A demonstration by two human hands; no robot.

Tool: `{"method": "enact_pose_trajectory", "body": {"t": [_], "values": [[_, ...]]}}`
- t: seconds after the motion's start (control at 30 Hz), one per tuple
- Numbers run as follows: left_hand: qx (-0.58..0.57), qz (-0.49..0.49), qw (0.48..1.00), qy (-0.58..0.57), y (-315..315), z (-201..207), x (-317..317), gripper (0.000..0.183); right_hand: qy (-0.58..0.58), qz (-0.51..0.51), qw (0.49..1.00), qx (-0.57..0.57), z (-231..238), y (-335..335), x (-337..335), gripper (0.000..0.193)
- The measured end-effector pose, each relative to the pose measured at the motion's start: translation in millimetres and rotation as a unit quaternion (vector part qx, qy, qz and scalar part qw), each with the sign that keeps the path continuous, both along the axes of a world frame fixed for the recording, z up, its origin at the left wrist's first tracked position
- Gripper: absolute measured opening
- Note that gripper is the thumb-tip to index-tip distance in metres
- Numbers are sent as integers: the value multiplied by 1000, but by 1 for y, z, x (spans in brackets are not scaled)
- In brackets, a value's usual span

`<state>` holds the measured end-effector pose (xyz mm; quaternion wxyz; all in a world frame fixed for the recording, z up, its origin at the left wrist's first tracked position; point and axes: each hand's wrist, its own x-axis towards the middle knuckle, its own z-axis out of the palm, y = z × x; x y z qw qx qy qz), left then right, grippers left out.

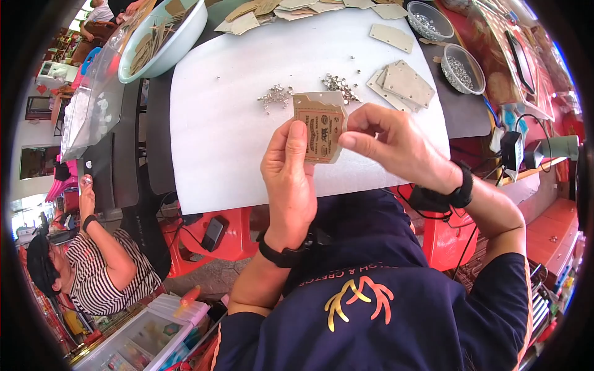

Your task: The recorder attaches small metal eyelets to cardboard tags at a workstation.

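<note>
My left hand (pixel 289 185) is closed on a brown printed leather-like patch (pixel 318 133), with the thumb flat on its face. The patch is tilted up above the white sheet, and a greyish layer shows along its top and right edges. At the patch's right edge, my right hand (pixel 396 145) has thumb and fingers drawn together; anything between them is hidden. Beyond the patch lie two loose heaps of small silvery rivet-like pieces, a left heap (pixel 276 98) and a right heap (pixel 340 86). Several beige patches (pixel 408 85) with holes at their corners are stacked to the right.
A white foam sheet (pixel 216 136) covers the table. More patches (pixel 297 12) lie at the far edge. Clear bowls of metal bits, a far bowl (pixel 430 21) and a nearer bowl (pixel 463 69), stand right. A pale basin (pixel 164 40) stands far left. Another person (pixel 111 266) sits at left.
</note>
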<state>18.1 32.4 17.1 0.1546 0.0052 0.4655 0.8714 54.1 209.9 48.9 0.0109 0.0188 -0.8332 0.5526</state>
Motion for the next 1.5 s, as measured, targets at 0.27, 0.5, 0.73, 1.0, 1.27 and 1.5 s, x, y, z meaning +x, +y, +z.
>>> {"method": "enact_pose_trajectory", "body": {"t": [0.27, 0.5, 0.73, 1.0, 1.27, 1.5], "values": [[46, -23, 999, -4, 8, 2, 7, 29, -38, 8, 999, 35, 13, -2, -3, 23], [-24, -125, 992, -1, -8, 12, -7, 31, -35, 122, 988, 90, 24, 10, -2, 21], [3, -95, 995, -33, -6, 6, -7, 30, 8, 40, 989, 139, 14, 6, -2, 20], [-13, -35, 999, -15, -1, 8, 0, 28, 99, -36, 991, 85, 0, -4, -3, 20], [23, -61, 998, -28, -11, 9, -7, 34, 44, -98, 993, -50, -2, 18, -9, 20], [25, -45, 997, -56, -6, 6, -7, 35, 11, -31, 999, -13, 8, 19, -6, 20]]}}
